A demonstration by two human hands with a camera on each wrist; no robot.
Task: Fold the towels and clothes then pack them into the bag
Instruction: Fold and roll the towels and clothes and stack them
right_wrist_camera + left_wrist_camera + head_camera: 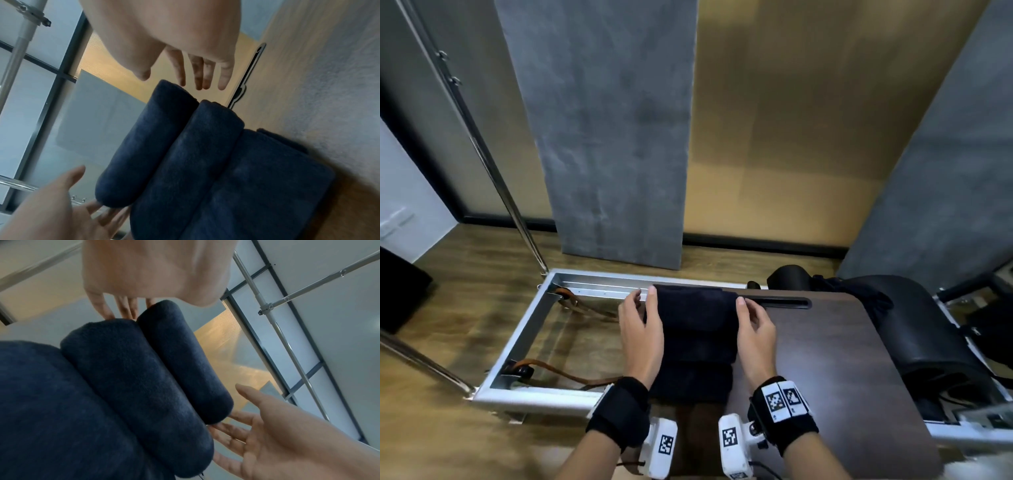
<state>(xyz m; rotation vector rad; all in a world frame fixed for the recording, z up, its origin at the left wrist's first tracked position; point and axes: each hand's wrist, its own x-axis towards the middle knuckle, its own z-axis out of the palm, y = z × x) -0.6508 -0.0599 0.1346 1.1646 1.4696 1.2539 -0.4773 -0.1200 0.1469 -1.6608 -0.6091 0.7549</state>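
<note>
Three folded dark blue towels (pixel 695 329) lie side by side in a row on the left part of a brown table (pixel 825 359). My left hand (pixel 642 308) and right hand (pixel 751 317) flank the farthest fold at the table's far edge. Each hand has straight fingers against one end of it. In the left wrist view my left hand (pixel 127 305) touches the folds (pixel 133 378) and the right hand (pixel 246 426) faces it, palm open. The right wrist view shows the same towels (pixel 205 154) between the right hand (pixel 195 73) and the left hand (pixel 82 203). A black bag (pixel 928 329) lies right of the table.
A slot (pixel 784 303) runs along the table's far edge. Left of the table a metal frame (pixel 524 329) with brown straps (pixel 565 373) lies on the wooden floor. Dark cloth (pixel 859 294) is heaped at the bag's far end. Metal poles (pixel 482 154) lean at the left.
</note>
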